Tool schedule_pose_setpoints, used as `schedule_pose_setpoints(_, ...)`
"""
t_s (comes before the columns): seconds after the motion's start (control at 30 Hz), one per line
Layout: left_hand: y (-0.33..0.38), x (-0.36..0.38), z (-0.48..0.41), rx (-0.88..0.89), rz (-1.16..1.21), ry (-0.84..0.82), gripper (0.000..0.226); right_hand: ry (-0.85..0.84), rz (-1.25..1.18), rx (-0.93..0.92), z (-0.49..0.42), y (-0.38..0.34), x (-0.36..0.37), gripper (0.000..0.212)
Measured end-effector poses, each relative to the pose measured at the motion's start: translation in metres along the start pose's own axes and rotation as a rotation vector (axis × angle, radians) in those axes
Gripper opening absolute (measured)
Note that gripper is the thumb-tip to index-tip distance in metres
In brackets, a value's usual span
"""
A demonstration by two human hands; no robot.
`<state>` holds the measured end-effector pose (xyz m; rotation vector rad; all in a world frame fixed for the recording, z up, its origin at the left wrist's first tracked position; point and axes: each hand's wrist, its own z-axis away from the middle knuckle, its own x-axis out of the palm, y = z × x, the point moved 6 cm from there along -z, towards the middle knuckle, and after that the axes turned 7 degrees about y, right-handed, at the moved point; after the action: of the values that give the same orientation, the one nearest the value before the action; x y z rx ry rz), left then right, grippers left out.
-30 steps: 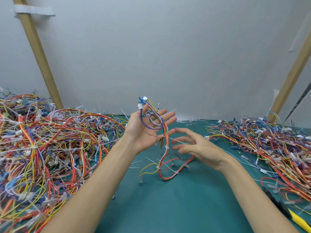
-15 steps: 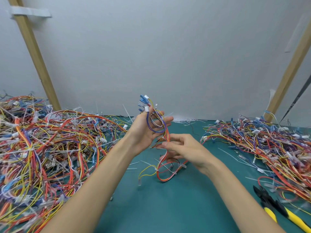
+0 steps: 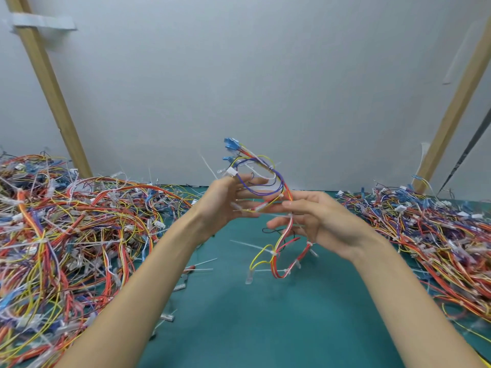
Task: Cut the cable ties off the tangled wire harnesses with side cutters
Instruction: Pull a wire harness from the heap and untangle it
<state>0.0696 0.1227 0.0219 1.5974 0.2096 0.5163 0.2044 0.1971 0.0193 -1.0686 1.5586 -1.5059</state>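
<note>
Now, left hand point(image 3: 225, 205): raised over the desk, palm turned towards us, fingers stretched out to the right and not clenched. The top loop of the harness lies across them.
right hand point(image 3: 326, 221): facing the left one, fingers long and only slightly bent. Their tips touch the orange wires just past the left fingertips (we see no firm pinch).
wire harness point(image 3: 265, 179): between our two hands, mid-view, a bundle of purple, yellow, orange and white wires.
blue connectors point(image 3: 231, 144): at the top end of the harness, above the left fingers.
white connector point(image 3: 231, 171): right at the tip of our left thumb.
hanging end point(image 3: 279, 264): loops down below the right hand towards the desk; we cannot tell whether it touches.
cable ties point(image 3: 273, 253): white, wrapped round the hanging end, tails sticking out.
desk point(image 3: 265, 328): teal surface under our forearms.
left heap point(image 3: 66, 235): tangled harnesses beside the left forearm.
right heap point(image 3: 438, 235): more harnesses beyond the right wrist.
offcuts point(image 3: 202, 262): loose white tie pieces on the desk near the left forearm.
wooden struts point(image 3: 50, 86): one leaning at each side against the grey wall point(image 3: 265, 75).
</note>
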Motion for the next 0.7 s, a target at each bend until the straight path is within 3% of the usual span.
schedule_pose_setpoints(0.1,-0.003,0.011,0.008,-0.067,-0.017,-0.197,0.049,-0.008,-0.111,-0.045,0.002,-0.013,-0.003,0.031)
schedule_pose_setpoints(0.23,-0.010,0.025,0.014,-0.132,0.175,-0.403,0.070,-0.014,-0.276,-0.068,0.004,-0.022,-0.003,0.032)
schedule_pose_setpoints(0.47,-0.049,0.055,0.045,-0.255,0.438,-0.756,0.079,-0.027,-0.472,-0.081,-0.002,-0.024,0.006,0.034)
schedule_pose_setpoints(0.6,-0.044,0.051,0.049,-0.316,0.374,-0.784,0.091,0.016,-0.382,-0.110,-0.028,-0.047,0.002,0.040)
schedule_pose_setpoints(0.7,-0.038,0.048,0.045,-0.371,0.340,-0.705,0.096,0.058,-0.258,-0.157,-0.047,-0.061,-0.004,0.036)
